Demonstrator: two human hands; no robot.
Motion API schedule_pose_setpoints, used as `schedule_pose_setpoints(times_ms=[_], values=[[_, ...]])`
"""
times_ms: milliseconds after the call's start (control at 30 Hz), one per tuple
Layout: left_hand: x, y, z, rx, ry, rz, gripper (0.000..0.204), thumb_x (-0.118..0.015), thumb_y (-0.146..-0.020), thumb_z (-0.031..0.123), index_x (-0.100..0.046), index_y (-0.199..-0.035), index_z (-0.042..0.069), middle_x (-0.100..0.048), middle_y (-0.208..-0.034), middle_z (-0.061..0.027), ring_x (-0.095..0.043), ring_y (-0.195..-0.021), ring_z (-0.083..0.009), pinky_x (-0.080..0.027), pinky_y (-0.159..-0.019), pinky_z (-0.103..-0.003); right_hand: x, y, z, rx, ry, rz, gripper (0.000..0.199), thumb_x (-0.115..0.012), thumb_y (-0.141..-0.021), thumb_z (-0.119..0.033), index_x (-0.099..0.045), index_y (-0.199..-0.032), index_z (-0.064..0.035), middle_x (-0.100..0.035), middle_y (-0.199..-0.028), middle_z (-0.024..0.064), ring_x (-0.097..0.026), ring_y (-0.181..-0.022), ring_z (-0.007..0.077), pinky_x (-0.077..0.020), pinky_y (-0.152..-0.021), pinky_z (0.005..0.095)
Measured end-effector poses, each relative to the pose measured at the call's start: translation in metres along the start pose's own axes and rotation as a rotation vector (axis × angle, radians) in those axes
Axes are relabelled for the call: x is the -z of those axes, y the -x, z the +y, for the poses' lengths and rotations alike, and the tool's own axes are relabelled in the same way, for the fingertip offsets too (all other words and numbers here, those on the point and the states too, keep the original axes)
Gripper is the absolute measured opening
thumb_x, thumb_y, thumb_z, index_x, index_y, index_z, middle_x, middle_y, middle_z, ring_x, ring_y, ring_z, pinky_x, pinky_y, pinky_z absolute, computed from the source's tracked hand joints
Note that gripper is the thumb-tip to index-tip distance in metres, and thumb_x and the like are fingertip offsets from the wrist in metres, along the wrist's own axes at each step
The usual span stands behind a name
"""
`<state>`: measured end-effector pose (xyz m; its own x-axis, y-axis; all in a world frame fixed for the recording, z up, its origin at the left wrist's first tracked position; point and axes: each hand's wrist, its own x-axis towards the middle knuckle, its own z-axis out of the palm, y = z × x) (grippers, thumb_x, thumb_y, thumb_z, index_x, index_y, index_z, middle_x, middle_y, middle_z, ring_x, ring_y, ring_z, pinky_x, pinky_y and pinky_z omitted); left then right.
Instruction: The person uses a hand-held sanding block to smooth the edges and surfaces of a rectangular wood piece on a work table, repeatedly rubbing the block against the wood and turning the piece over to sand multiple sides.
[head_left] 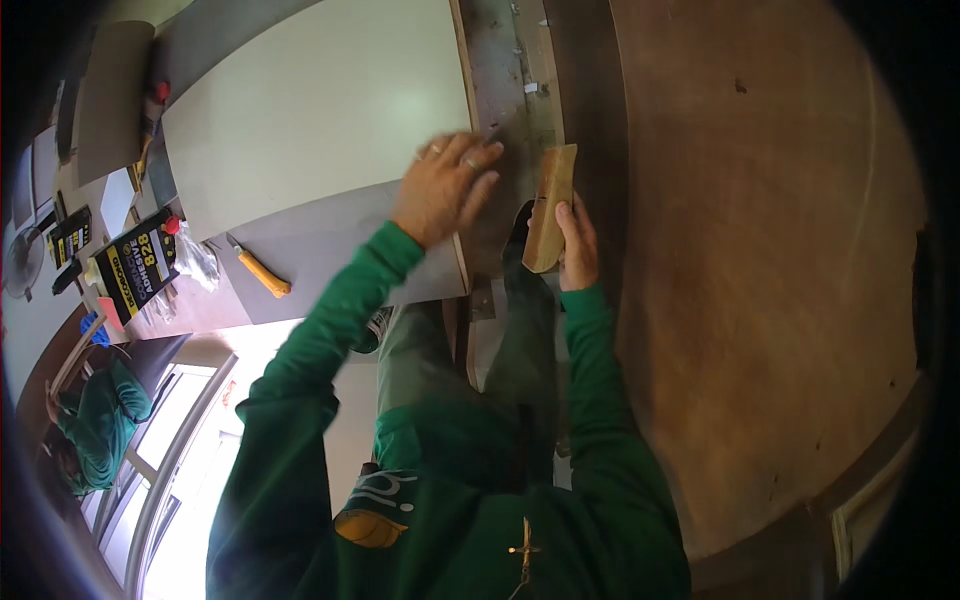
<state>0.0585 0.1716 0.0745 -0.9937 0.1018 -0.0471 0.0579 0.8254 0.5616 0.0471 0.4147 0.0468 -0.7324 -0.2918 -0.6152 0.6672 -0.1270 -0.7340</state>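
In my right hand (580, 248) is a narrow wooden block (553, 195), pale along one side and browner on its face. My fingers close round its lower right part, and it stands upright over the gap between two work surfaces. My left hand (445, 190), slightly blurred, hovers at the right edge of a large pale board (330, 95). Its fingers are spread and nothing is in them. Whether they touch the board I cannot tell. Under the pale board lies a grey sheet (350, 250).
An orange-handled utility knife (264, 274) rests on the grey sheet. Beyond it stand a black-and-yellow adhesive tin (135, 265) and a crumpled clear plastic bag (197, 258). A large brown wooden panel (770, 250) fills the right side. Another person in green (100, 425) is at lower left.
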Motion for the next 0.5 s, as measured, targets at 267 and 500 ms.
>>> schedule_pose_setpoints(times_ms=[267,500], values=[[0.006,-0.029,-0.102,-0.286,-0.251,-0.083,0.050,-0.059,-0.099,0.041,-0.057,-0.145,0.020,-0.043,-0.158,-0.0054,-0.029,-0.154,-0.0294,-0.011,-0.127,-0.060,-0.031,-0.031,0.007,0.285,0.415,0.034,0.071,-0.060,-0.104,-0.036,-0.033,-0.161,-0.0029,-0.050,-0.152,0.0181,-0.052,-0.135,0.0261,-0.0419,-0.113,0.0364],[0.019,0.006,-0.130,-0.189,-0.337,-0.104,0.099,-0.057,-0.081,0.084,-0.040,-0.158,0.024,-0.029,-0.169,-0.0060,-0.018,-0.158,-0.0293,-0.002,-0.127,-0.063,-0.066,-0.038,0.016,0.424,0.807,-0.015,0.069,-0.065,-0.099,-0.036,-0.039,-0.160,-0.0150,-0.056,-0.143,0.0277,-0.058,-0.127,0.0433,-0.0470,-0.106,0.0476]])
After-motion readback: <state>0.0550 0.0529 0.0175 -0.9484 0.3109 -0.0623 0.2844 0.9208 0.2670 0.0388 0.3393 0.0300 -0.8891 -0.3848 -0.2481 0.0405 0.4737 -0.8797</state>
